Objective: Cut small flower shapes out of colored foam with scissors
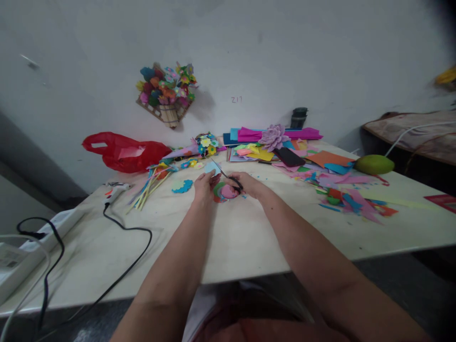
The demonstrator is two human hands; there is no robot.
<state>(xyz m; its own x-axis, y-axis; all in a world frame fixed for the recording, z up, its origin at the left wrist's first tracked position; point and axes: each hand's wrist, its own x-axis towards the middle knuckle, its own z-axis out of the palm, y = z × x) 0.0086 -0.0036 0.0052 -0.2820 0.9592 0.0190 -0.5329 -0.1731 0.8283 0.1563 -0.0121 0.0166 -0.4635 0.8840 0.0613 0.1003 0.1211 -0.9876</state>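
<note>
My left hand (205, 184) is closed on a small piece of light blue paper (212, 167), held up over the middle of the table. In my right hand (245, 184) is a pair of scissors (233, 180) with black handles, its blades pointing away to the left at the paper's edge. Below both hands lie round coloured paper pieces (228, 192), pink, green and orange, partly covered by my fingers. Left of my left hand, blue scalloped paper cutouts (183, 186) rest on the white table (245, 237).
At the left are a red plastic bag (124, 154), paper-flower stems (149, 190), and a glue gun (117, 191) with a black cord. Coloured paper scraps (352, 199), a dark phone (289, 156) and a green mango-like object (375, 164) lie right. A flower decoration (167, 95) hangs on the wall.
</note>
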